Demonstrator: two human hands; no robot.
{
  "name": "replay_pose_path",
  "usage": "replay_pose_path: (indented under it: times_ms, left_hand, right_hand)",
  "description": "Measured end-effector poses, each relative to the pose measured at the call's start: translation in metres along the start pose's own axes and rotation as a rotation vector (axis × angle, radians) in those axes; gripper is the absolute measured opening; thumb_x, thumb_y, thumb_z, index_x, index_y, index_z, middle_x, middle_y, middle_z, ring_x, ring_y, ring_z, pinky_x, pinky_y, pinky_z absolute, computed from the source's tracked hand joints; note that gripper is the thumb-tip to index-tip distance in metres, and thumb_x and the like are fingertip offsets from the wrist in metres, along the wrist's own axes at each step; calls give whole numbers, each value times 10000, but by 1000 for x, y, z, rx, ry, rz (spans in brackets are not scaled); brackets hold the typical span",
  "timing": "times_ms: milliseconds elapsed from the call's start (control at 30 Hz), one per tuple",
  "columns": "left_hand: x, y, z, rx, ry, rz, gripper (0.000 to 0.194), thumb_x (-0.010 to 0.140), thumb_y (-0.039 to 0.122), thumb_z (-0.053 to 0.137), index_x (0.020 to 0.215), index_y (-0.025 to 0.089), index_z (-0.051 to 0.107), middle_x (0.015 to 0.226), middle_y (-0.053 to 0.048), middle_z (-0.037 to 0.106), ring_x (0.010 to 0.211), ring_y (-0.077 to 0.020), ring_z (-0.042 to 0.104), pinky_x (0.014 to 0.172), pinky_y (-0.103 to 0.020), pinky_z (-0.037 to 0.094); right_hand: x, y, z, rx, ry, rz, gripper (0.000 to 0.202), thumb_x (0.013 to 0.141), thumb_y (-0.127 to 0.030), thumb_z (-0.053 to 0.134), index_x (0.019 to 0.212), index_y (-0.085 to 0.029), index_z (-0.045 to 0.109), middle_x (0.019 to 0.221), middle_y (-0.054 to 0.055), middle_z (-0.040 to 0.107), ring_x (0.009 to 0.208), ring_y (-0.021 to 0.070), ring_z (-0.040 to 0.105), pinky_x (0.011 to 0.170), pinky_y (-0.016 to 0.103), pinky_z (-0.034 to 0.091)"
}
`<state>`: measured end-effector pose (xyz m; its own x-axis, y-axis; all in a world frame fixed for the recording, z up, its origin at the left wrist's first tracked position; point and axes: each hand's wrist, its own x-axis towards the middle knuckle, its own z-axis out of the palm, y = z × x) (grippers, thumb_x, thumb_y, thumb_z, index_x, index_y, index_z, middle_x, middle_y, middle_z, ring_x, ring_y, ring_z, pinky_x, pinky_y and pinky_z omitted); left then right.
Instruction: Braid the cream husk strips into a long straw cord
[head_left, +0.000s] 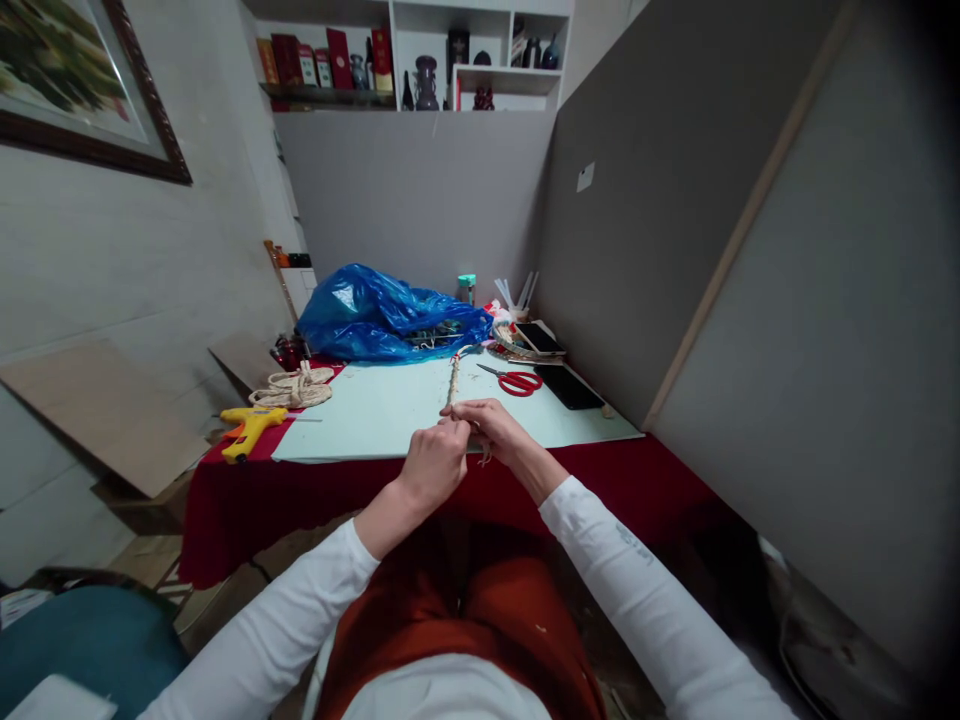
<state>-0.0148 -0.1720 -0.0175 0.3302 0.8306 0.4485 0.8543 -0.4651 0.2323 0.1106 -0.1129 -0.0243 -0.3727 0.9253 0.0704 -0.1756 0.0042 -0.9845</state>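
Note:
My left hand (437, 460) and my right hand (491, 430) meet at the table's near edge, fingers closed on a thin, pale, rope-like strip (453, 380). It looks like twisted or braided cord and stretches away from my fingers over the pale green board (375, 405), with a reddish bit near its far end. Loose pale strands hang below my right hand. My fingertips overlap, so the exact grip of each is partly hidden. Red-handled scissors (520, 383) lie on the board, right of the strip.
A yellow glue gun (251, 430) and a coil of beige rope (294, 388) lie at the left. Behind the board sits a blue plastic bag (375, 315). Dark phones (568, 387) lie at the right, beside a grey partition (637, 200). A red cloth (300, 495) covers the table.

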Motion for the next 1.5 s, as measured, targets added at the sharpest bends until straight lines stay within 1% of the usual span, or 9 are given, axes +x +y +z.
replay_pose_path:
  times_ms: [67, 167, 300, 500, 600, 733, 1000, 1200, 1500]
  left_hand:
    - [2, -4, -3, -142, 57, -35, 227, 853, 225, 442, 757, 171, 641, 784, -105, 664, 735, -206, 587, 676, -284, 358]
    - [19, -22, -12, -560, 168, -293, 303, 860, 329, 459, 628, 176, 580, 643, -46, 609, 674, -177, 553, 661, -270, 376]
    - [46, -45, -8, -1150, -214, -415, 194, 774, 327, 600, 724, 146, 555, 620, -15, 575, 584, -131, 537, 586, -243, 408]
    - [57, -56, 13, -1336, -510, -420, 131, 790, 230, 607, 743, 114, 568, 558, -5, 525, 388, -29, 318, 390, -158, 205]
    - [56, -59, 14, -1339, -573, -386, 86, 789, 190, 586, 757, 111, 596, 564, -28, 557, 398, -32, 312, 390, -168, 179]
    - [54, -58, 11, -1243, -491, -443, 101, 716, 179, 633, 656, 106, 598, 475, 15, 460, 396, -35, 285, 400, -201, 160]
    - [60, -47, 4, -1037, -462, -452, 165, 675, 265, 600, 591, 131, 554, 457, 37, 425, 407, -48, 265, 434, -228, 146]
    - [70, -46, 4, -936, -566, -442, 173, 680, 292, 564, 602, 140, 537, 497, 41, 438, 454, -67, 285, 469, -237, 173]
    - [89, -54, 2, -954, -647, -508, 207, 711, 294, 548, 570, 154, 488, 479, 67, 359, 476, -73, 249, 495, -250, 169]
  right_hand:
    - [-1, -1, -1, 26, -10, 4, 242, 648, -295, 671, 784, -98, 639, 498, -55, 439, 419, 37, 293, 390, 178, 175]
    - [0, 0, -2, 52, -42, -9, 233, 647, -310, 693, 737, -113, 608, 572, -26, 515, 423, 24, 267, 388, 177, 157]
    - [-1, 0, -2, 57, -105, -24, 239, 687, -335, 682, 743, -125, 582, 646, -9, 555, 435, 21, 282, 395, 178, 143]
    - [-11, 1, -3, -84, -110, -9, 196, 792, -334, 583, 756, -152, 519, 652, -3, 573, 531, 74, 480, 488, 182, 329]
    - [-12, 7, -6, -257, -2, -25, 162, 827, -326, 536, 856, -183, 466, 678, -1, 612, 537, 98, 509, 508, 205, 348]
    - [-15, 11, -8, -527, 80, -115, 140, 877, -325, 485, 887, -211, 404, 614, -3, 637, 565, 142, 562, 570, 242, 388]
    - [-23, 0, -14, -729, 21, -157, 95, 929, -299, 437, 948, -206, 430, 744, 50, 683, 673, 172, 618, 658, 275, 423]
    - [-19, -18, -31, -820, -93, -123, 152, 942, -320, 422, 873, -196, 478, 758, 28, 663, 640, 138, 571, 598, 236, 376]
    - [36, -48, -78, -938, -239, -51, 225, 914, -280, 459, 806, -162, 617, 736, 23, 661, 653, 121, 555, 598, 223, 354]
